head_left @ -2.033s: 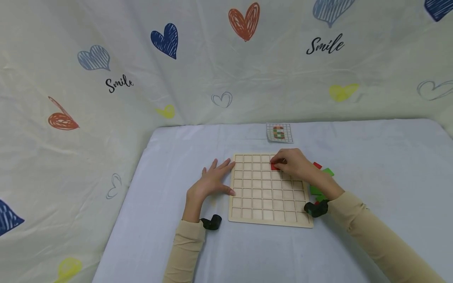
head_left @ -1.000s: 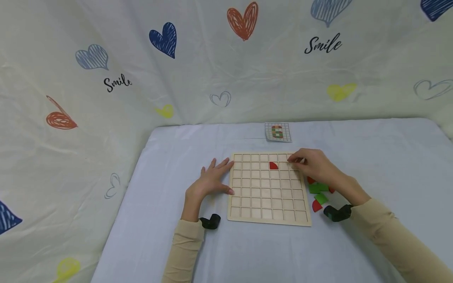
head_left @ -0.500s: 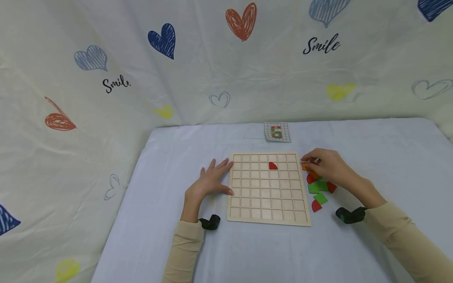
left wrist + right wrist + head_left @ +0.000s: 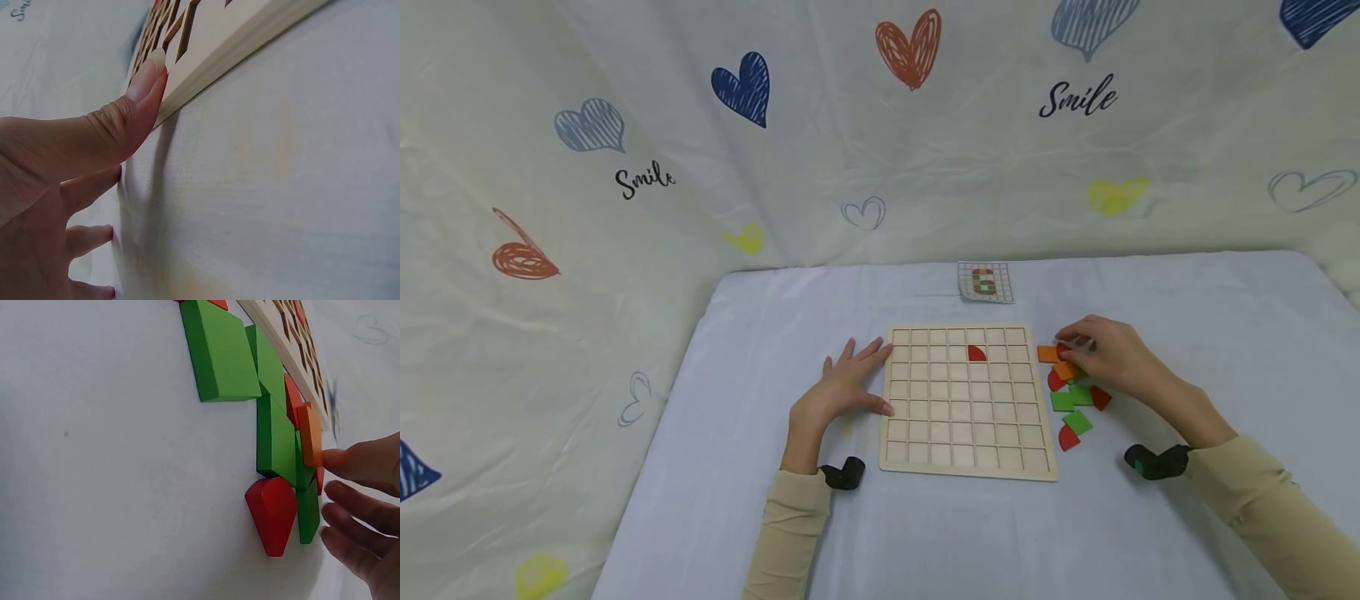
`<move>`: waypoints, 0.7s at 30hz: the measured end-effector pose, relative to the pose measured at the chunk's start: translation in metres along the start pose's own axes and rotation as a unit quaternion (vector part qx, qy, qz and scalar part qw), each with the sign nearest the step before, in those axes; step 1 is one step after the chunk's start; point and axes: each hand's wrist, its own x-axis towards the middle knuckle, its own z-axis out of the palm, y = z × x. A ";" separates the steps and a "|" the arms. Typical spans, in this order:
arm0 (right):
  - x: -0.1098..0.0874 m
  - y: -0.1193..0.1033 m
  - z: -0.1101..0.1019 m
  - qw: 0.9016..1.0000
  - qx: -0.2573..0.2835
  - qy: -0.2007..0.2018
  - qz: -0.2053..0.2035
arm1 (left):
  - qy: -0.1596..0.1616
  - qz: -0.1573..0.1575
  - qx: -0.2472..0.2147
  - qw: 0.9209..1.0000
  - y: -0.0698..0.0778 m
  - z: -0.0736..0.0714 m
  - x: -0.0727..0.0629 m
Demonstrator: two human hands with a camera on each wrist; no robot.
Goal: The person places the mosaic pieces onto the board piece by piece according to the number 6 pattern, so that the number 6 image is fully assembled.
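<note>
A light wooden grid board (image 4: 936, 412) lies on the table, with a red quarter-round block (image 4: 976, 353) in one upper cell. My left hand (image 4: 838, 392) rests at its left edge, fingers spread; in the left wrist view the thumb (image 4: 140, 94) presses the board's rim. Right of the board, my right hand (image 4: 1108, 354) has thumb and index finger round another red block (image 4: 1063, 350), mostly hidden by the fingers. Beside it sit orange blocks (image 4: 1047, 354); in the right wrist view the thumb is close to an orange block (image 4: 310, 434).
Green square blocks (image 4: 1078, 422) and further red quarter-round blocks (image 4: 1069, 437) lie loose along the board's right side, some overlapping. A small card (image 4: 986, 282) with a coloured grid pattern lies behind the board. A printed cloth (image 4: 820, 125) hangs behind the white table.
My right hand leaves the red block in the board's cell and moves right to the loose blocks, uncovering orange pieces. My left hand stays at the board's edge.
</note>
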 end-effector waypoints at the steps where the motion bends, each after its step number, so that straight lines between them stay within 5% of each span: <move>1: 0.000 0.001 0.000 1.000 0.000 -0.002 -0.001 | 0.000 -0.001 0.000 1.000 0.000 0.000 0.000; 21: 0.006 -0.007 0.010 0.999 -0.001 -0.021 -0.028 | 0.000 0.003 0.003 1.000 -0.001 0.000 0.000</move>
